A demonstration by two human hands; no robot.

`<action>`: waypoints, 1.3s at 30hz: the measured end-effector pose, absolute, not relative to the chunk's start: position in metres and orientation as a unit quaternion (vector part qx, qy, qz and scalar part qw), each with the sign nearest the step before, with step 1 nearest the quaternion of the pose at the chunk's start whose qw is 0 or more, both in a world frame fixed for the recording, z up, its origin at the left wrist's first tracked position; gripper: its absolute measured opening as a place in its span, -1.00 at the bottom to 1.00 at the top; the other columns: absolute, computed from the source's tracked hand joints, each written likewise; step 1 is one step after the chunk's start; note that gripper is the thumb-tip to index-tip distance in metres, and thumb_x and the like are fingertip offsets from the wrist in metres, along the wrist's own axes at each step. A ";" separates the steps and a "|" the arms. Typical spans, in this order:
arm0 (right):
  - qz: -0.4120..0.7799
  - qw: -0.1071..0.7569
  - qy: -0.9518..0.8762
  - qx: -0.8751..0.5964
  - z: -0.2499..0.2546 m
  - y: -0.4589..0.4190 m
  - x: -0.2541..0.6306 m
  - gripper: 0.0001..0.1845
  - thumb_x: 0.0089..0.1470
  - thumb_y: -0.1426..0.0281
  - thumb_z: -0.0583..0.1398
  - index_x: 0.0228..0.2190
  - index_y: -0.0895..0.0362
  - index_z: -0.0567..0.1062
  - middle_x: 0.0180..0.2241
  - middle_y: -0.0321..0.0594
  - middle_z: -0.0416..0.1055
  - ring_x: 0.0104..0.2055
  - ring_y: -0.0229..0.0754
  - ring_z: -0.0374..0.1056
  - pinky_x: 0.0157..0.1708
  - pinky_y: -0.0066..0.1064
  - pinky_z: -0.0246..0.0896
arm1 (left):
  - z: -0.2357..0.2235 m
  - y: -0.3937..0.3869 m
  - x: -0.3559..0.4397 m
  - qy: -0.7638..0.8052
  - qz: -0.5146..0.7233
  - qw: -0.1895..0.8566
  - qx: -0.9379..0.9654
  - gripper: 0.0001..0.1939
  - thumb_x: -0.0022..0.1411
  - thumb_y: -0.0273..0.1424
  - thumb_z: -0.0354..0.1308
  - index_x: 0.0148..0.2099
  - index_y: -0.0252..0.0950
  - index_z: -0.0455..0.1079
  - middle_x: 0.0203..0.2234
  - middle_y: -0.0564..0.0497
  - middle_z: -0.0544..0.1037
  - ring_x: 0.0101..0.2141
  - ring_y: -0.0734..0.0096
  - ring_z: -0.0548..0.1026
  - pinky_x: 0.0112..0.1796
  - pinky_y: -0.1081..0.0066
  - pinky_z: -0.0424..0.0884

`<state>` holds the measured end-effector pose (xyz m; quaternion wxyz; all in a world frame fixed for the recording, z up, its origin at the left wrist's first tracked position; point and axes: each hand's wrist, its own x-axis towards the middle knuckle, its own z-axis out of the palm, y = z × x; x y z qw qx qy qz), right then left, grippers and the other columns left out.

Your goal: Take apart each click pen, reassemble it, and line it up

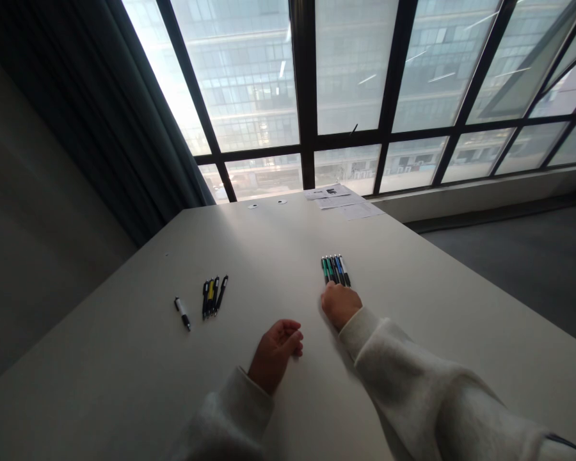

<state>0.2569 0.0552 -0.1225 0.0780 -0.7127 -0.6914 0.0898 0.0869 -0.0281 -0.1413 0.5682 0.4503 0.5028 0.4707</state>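
Observation:
On the white table, a row of pens (336, 269) with green, blue, white and dark barrels lies side by side. My right hand (340, 305) is closed at their near ends, its fingertips on the pens and partly hidden from me. Which pen the fingers pinch is not clear. My left hand (279, 349) rests on the tabletop to the left, loosely curled with nothing in it. Farther left lies a second group of pens, several black ones (221, 296) and a yellow one (210, 292). A white and black pen (183, 314) lies apart beside that group.
Printed sheets of paper (343, 203) lie at the far end of the table (249, 250). Two small round inserts (282, 202) sit near the far edge. Beyond stand large framed windows (350, 64), with a dark curtain (125, 109) at the left.

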 end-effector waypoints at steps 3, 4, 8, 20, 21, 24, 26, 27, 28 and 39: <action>0.091 0.080 -0.692 -0.712 -0.124 0.056 0.258 -0.71 0.19 0.39 0.02 -0.24 0.30 0.46 -0.32 0.19 0.54 -0.21 0.10 0.52 -0.27 -0.22 0.36 | -0.140 -0.029 0.087 0.505 0.469 0.568 0.450 -0.67 -0.05 -0.26 0.32 -0.29 -0.36 0.36 -0.58 0.12 0.44 -0.59 0.53 0.40 -0.54 0.49 0.33; 0.091 0.081 -0.692 -0.711 -0.124 0.056 0.258 -0.71 0.19 0.38 0.03 -0.24 0.30 0.46 -0.32 0.19 0.54 -0.21 0.10 0.52 -0.27 -0.22 0.36 | -0.138 -0.029 0.087 0.506 0.469 0.567 0.450 -0.67 -0.05 -0.26 0.32 -0.29 -0.36 0.37 -0.58 0.12 0.44 -0.59 0.53 0.40 -0.54 0.49 0.33; 0.089 0.083 -0.692 -0.711 -0.123 0.056 0.259 -0.72 0.18 0.38 0.03 -0.24 0.30 0.46 -0.32 0.17 0.54 -0.21 0.10 0.52 -0.26 -0.22 0.35 | -0.134 -0.029 0.089 0.511 0.469 0.564 0.447 -0.66 -0.07 -0.25 0.33 -0.31 -0.35 0.37 -0.59 0.12 0.43 -0.59 0.53 0.40 -0.54 0.49 0.33; 0.091 0.083 -0.695 -0.708 -0.123 0.056 0.259 -0.69 0.19 0.37 0.00 -0.24 0.30 0.47 -0.30 0.18 0.54 -0.20 0.08 0.51 -0.25 -0.22 0.34 | -0.136 -0.029 0.088 0.504 0.468 0.571 0.449 -0.67 -0.06 -0.26 0.33 -0.31 -0.36 0.37 -0.58 0.12 0.43 -0.59 0.54 0.39 -0.53 0.48 0.33; 0.090 0.083 -0.695 -0.708 -0.123 0.056 0.259 -0.69 0.20 0.37 0.00 -0.24 0.30 0.47 -0.30 0.18 0.54 -0.20 0.09 0.51 -0.24 -0.22 0.34 | -0.137 -0.029 0.088 0.503 0.467 0.572 0.450 -0.67 -0.06 -0.26 0.33 -0.30 -0.36 0.37 -0.58 0.12 0.43 -0.59 0.53 0.39 -0.53 0.48 0.33; 0.090 0.083 -0.697 -0.707 -0.123 0.056 0.260 -0.70 0.19 0.37 0.01 -0.24 0.29 0.47 -0.30 0.17 0.54 -0.20 0.08 0.51 -0.24 -0.22 0.34 | -0.138 -0.029 0.087 0.503 0.466 0.571 0.451 -0.67 -0.06 -0.26 0.32 -0.30 -0.35 0.36 -0.59 0.12 0.42 -0.59 0.53 0.39 -0.53 0.48 0.32; 0.090 0.082 -0.698 -0.706 -0.122 0.055 0.260 -0.70 0.19 0.36 0.02 -0.24 0.29 0.47 -0.30 0.16 0.54 -0.20 0.08 0.51 -0.25 -0.22 0.34 | -0.137 -0.029 0.088 0.504 0.466 0.571 0.451 -0.67 -0.06 -0.26 0.32 -0.30 -0.35 0.36 -0.59 0.13 0.42 -0.59 0.53 0.38 -0.53 0.48 0.32; 0.091 0.082 -0.698 -0.706 -0.121 0.055 0.260 -0.70 0.19 0.36 0.02 -0.23 0.28 0.47 -0.30 0.15 0.54 -0.20 0.09 0.51 -0.25 -0.22 0.33 | -0.137 -0.029 0.088 0.504 0.467 0.571 0.450 -0.67 -0.06 -0.26 0.33 -0.30 -0.35 0.36 -0.59 0.13 0.42 -0.59 0.53 0.38 -0.53 0.48 0.32; 0.091 0.081 -0.697 -0.707 -0.121 0.055 0.259 -0.70 0.19 0.35 0.02 -0.23 0.28 0.47 -0.30 0.15 0.54 -0.21 0.09 0.51 -0.26 -0.22 0.33 | -0.136 -0.030 0.088 0.504 0.467 0.571 0.450 -0.67 -0.06 -0.25 0.33 -0.30 -0.35 0.36 -0.58 0.12 0.42 -0.59 0.53 0.38 -0.53 0.48 0.32; 0.086 0.082 -0.691 -0.713 -0.122 0.055 0.259 -0.68 0.18 0.31 0.04 -0.25 0.26 0.50 -0.30 0.12 0.55 -0.22 0.05 0.51 -0.25 -0.25 0.33 | -0.135 -0.032 0.089 0.506 0.466 0.569 0.452 -0.67 -0.06 -0.25 0.33 -0.30 -0.34 0.37 -0.57 0.11 0.42 -0.58 0.52 0.38 -0.53 0.48 0.33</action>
